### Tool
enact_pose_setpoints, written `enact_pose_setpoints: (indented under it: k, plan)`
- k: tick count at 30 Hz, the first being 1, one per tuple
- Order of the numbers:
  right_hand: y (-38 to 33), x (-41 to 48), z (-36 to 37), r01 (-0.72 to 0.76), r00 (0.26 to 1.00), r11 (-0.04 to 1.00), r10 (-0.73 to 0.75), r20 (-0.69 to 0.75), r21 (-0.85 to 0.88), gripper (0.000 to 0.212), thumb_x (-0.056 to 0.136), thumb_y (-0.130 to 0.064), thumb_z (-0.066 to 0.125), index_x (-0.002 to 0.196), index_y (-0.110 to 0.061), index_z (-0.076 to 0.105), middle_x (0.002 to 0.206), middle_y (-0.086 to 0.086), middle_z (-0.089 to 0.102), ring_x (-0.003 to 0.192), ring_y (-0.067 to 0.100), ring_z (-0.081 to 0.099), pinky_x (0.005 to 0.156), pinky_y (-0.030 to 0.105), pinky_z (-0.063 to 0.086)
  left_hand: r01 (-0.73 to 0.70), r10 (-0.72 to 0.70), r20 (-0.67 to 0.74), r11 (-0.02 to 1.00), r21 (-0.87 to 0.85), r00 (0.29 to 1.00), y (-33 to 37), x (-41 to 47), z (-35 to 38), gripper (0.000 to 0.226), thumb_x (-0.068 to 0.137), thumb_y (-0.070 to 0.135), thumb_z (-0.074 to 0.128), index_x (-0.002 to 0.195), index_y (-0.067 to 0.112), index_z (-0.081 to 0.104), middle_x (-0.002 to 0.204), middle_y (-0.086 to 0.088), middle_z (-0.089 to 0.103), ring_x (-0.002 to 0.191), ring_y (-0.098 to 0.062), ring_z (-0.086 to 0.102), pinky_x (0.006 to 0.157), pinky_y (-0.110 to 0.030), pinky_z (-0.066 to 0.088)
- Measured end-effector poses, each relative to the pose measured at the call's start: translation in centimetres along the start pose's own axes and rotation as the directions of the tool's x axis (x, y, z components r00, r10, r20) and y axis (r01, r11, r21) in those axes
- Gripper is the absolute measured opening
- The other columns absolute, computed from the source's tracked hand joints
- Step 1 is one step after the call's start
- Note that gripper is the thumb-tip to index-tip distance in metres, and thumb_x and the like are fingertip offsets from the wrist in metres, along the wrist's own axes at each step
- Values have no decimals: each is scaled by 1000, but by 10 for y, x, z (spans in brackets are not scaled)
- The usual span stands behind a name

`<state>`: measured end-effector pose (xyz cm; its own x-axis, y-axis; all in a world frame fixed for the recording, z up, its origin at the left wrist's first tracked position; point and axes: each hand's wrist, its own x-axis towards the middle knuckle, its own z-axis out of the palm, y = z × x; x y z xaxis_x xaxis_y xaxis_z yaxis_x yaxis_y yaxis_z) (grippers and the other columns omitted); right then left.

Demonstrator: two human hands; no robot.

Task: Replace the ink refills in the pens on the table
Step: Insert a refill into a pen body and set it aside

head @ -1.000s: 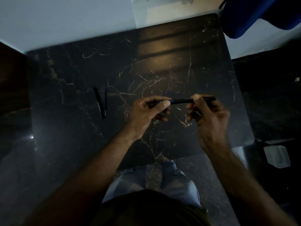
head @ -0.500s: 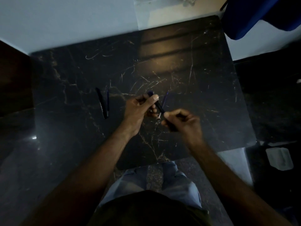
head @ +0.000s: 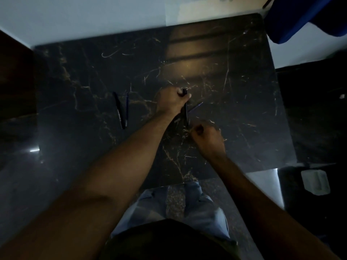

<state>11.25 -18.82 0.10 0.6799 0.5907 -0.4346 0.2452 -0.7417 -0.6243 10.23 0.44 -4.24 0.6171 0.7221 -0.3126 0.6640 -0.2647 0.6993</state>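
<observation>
Pen (head: 185, 113) near table centre, gripped in left hand (head: 171, 103), one end poking past the fingers, barrel running back toward right hand (head: 209, 137). Right hand curled just beside the other end; grip there too dark to tell. Loose blue refill (head: 196, 107) just right of barrel. Second pen (head: 118, 109) plus another refill (head: 127, 107) side by side on marble table (head: 244, 91), well left.

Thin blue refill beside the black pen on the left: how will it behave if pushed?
The refill is very slender, so it probably rolls easily on the glossy table. It looks light and may flex if lifted by one end. The black pen close beside it would likely stop it rolling left.
</observation>
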Motion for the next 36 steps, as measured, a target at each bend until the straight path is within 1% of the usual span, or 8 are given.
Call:
enact_pose_setpoints:
  k: [3, 6, 10, 12, 17, 22, 30, 36]
  plan:
    - [15, -16, -2, -42, 999, 997, 43, -19, 67, 8, 101, -24, 64, 95, -26, 69, 92, -2, 73, 83, 16, 69, 77, 38, 58, -19, 19, 4, 996, 83, 1000, -6, 6, 6, 28, 90, 40, 83, 70, 28, 67, 68, 5, 74, 57, -8, 71, 60, -39, 66]
    - [29, -27, -1, -85, 996, 988, 87, -14, 129, 10, 102, -21, 64, 97, -29, 67, 92, -7, 71, 82, 6, 66, 74, 30, 54, -34, 35, -27, 999, 38, 999, -10, 7, 8, 23, 85, 38, 88, 82, 30, 67, 75, 7, 76, 63, -6, 73, 60, -36, 65]
    - [35, -24, -1, -116, 992, 979, 122, -30, 165, 7, 103, -21, 64, 101, -24, 70, 94, -5, 72, 82, 3, 65, 73, 25, 51, -102, 105, -48, 993, 65, 993, -10, 4, 11, 27, 82, 37, 90, 81, 32, 63, 61, 20, 61, 58, 13, 59, 57, -9, 52]
    - [33, -17, -2, -115, 991, 978, 125, -47, 174, 6, 103, -23, 64, 102, -24, 70, 94, -4, 72, 81, 3, 65, 71, 23, 50, -107, 112, -71, 992, 67, 991, -10, 3, 12, 25, 82, 37, 91, 80, 29, 67, 59, 20, 60, 54, 16, 54, 52, -4, 44]
    - [28, -4, -6, -79, 993, 983, 93, -79, 168, 4, 102, -23, 65, 104, -25, 68, 98, -6, 70, 86, 3, 65, 75, 23, 52, -136, 146, -83, 984, 114, 986, -9, 3, 9, 24, 81, 42, 89, 87, 25, 73, 65, 19, 63, 57, 13, 56, 52, -5, 37]
    - [33, -9, -6, -70, 994, 980, 84, -68, 188, 6, 101, -22, 66, 102, -27, 68, 95, -9, 69, 87, 1, 64, 72, 18, 47, -137, 160, -93, 968, 209, 983, -14, 2, 0, 26, 83, 45, 86, 98, 28, 74, 89, 14, 74, 77, -2, 65, 64, -22, 47]
    - [36, -19, -6, -59, 997, 975, 67, -27, 213, 10, 103, -17, 64, 106, -26, 66, 97, -14, 65, 90, 0, 63, 78, 17, 49, -184, 212, -83, 946, 266, 974, -16, 3, -4, 20, 90, 39, 81, 101, 23, 79, 99, 8, 78, 91, -10, 70, 73, -36, 61]
    - [33, -20, -5, -39, 998, 973, 51, -47, 227, 8, 103, -18, 64, 106, -24, 68, 97, -11, 67, 92, 3, 65, 80, 20, 52, -199, 235, -121, 947, 253, 965, -17, 3, -9, 26, 88, 38, 83, 109, 24, 76, 105, 7, 75, 99, -11, 68, 79, -33, 59]
